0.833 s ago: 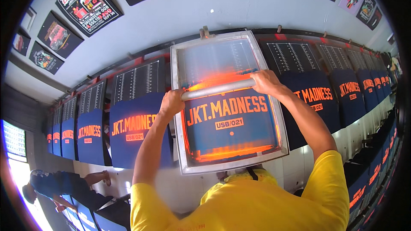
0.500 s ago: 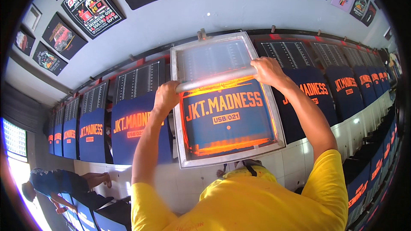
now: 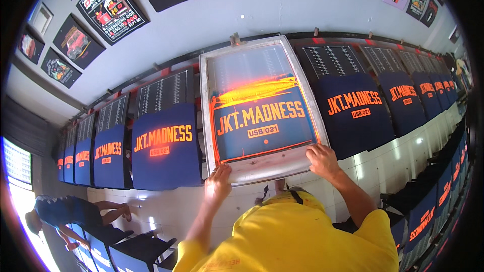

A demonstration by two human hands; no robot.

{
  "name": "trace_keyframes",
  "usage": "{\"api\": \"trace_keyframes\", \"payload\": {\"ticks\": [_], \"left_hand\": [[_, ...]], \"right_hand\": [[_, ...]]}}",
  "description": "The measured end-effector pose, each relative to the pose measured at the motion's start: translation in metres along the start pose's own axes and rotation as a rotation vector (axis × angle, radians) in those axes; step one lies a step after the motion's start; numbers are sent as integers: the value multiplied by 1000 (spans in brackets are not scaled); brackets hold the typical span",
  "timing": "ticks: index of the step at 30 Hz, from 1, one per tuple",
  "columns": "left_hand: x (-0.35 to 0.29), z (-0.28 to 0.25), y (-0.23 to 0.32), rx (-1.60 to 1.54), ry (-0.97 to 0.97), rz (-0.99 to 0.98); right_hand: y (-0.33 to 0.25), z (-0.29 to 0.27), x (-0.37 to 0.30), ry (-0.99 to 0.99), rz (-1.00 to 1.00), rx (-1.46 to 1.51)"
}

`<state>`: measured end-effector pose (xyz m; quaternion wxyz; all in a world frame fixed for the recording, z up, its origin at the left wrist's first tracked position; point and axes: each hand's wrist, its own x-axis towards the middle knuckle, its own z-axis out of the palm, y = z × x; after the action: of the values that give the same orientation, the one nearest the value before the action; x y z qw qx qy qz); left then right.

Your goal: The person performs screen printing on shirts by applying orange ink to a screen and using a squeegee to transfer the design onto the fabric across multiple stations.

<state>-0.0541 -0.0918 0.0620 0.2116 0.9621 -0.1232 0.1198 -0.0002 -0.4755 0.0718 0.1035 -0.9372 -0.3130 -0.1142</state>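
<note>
A metal-framed printing screen (image 3: 203, 85) lies over a pallet in the middle of the row. A long grey squeegee (image 3: 267, 160) spans the near end of its mesh. My left hand (image 3: 218, 177) is closed on the squeegee's left end, and my right hand (image 3: 322, 160) grips its right end. Bright orange ink (image 3: 254, 91) lies in a thick band across the far part of the mesh, with thin streaks down both sides. Orange lettering shows through the mesh below that band. What lies beneath the screen is partly hidden by it.
Navy printed shirt pieces (image 3: 164, 146) lie on black pallets to the left, with more like the navy shirt (image 3: 355, 108) to the right. Another row of pallets (image 3: 428, 216) stands behind at lower right. A person (image 3: 70, 214) bends over pallets at lower left. Framed-looking prints line the wall.
Both hands have drawn the squeegee toward me, from the screen's far half to its near end. The orange ink has gone from the near end and now lies thick across the far part.
</note>
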Motion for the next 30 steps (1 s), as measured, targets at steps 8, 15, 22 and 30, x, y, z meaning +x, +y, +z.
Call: {"api": "trace_keyframes", "payload": {"ticks": [8, 15, 22, 30], "left_hand": [[-32, 12, 8, 4, -68, 49], [-31, -9, 24, 44, -306, 1], [-30, 10, -45, -64, 62, -285], [-28, 38, -82, -50, 0, -588]], "right_hand": [[-21, 7, -29, -60, 61, 13], [-17, 2, -41, -115, 77, 184], [39, 11, -40, 303, 505, 241], [74, 76, -49, 465, 770, 636]]}}
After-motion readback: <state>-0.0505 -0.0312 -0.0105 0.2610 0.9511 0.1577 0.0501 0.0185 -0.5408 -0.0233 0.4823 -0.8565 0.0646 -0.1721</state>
